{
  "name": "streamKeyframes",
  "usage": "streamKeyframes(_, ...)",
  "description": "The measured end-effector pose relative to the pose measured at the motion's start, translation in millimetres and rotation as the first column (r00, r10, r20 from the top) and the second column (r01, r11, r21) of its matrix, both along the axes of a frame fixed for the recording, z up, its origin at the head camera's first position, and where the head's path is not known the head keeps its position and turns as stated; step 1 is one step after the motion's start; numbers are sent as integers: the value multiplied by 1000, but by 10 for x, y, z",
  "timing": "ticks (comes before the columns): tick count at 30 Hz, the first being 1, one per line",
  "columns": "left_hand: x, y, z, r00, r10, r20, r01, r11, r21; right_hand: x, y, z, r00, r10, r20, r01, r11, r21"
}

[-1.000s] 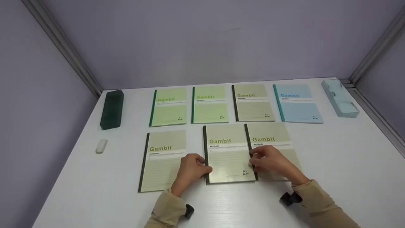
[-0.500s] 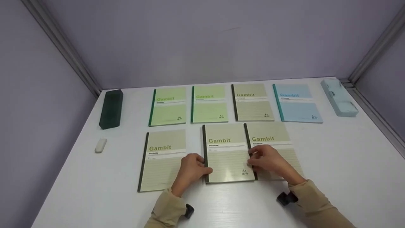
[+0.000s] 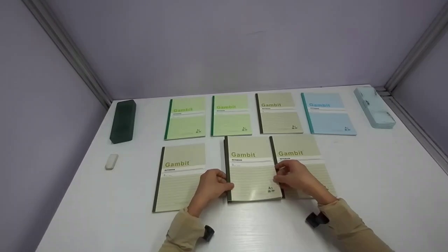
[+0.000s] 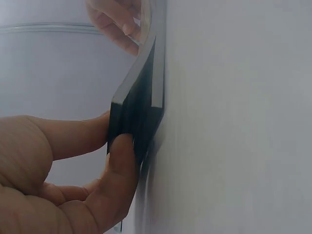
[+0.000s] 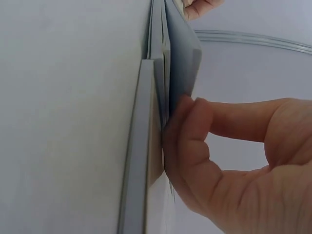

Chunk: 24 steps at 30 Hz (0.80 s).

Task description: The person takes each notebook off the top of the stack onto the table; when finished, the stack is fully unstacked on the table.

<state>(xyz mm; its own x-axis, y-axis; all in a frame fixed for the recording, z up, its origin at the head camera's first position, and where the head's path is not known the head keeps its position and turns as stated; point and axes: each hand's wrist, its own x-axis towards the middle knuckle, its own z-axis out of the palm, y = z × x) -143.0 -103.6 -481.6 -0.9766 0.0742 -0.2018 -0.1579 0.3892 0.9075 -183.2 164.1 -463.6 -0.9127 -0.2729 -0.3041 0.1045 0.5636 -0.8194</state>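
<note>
A beige Gambit notebook (image 3: 250, 175) lies over another notebook in the front middle, whose dark spine peeks out at the left. In the left wrist view, the upper notebook's spine end (image 4: 119, 105) tilts up off the lower notebook (image 4: 157, 92). My left hand (image 3: 211, 187) pinches the upper notebook's dark spine between thumb and fingers. With thumb and fingertips, my right hand (image 3: 297, 176) pinches its right edge; in the right wrist view, its pages (image 5: 183, 53) stand a little apart from those below. Under my right hand lies a second beige notebook (image 3: 304, 150), partly covered.
Another beige notebook (image 3: 183, 178) lies left of my left hand. Behind stand two green notebooks (image 3: 185, 119), a beige notebook (image 3: 280, 119) and a blue notebook (image 3: 329, 119). A dark green case (image 3: 123, 120), a white eraser (image 3: 111, 161) and a pale blue pencil case (image 3: 374, 108) lie at the sides.
The upper middle notebook has risen slightly at its spine side, showing the dark spine beneath. My right hand has shifted slightly left since the first frame, and my left hand barely moved.
</note>
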Motion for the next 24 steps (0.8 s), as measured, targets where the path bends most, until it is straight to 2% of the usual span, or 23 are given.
streamKeyframes(7, 4, -2, 11, 999, -5, 34, 4, 999, 34, 2, -3, -9, 1000, -2, -18, 2, 1000, 26)
streamKeyframes(10, 0, -4, -1, 998, -24, 66, 19, 996, 84, -1, 1, -16, 1000, 0, -14, 0, 1000, 22)
streamKeyframes(12, -3, -7, -9, 995, -39, 95, 25, 988, 152, -6, 1, -20, 1000, 3, -17, -2, 1000, 28)
streamKeyframes(15, -9, -8, -17, 988, -54, 144, 12, 961, 278, -10, -1, -22, 1000, 8, -26, -7, 999, 49)
streamKeyframes(18, -21, -2, -20, 980, -65, 190, -16, 918, 396, -6, 2, -12, 999, 6, -38, -4, 997, 76)
streamKeyframes(21, -34, 6, -28, 970, -74, 231, -47, 876, 480, 4, 12, 6, 1000, -1, -18, 1, 999, 49)
streamKeyframes(22, -38, 8, -34, 968, -76, 240, -54, 868, 494, 5, 17, 10, 1000, -2, -8, 3, 1000, 31)
streamKeyframes(24, -37, 17, -38, 969, -84, 234, -43, 870, 490, 11, 40, 21, 1000, -1, 31, 2, 1000, -31)
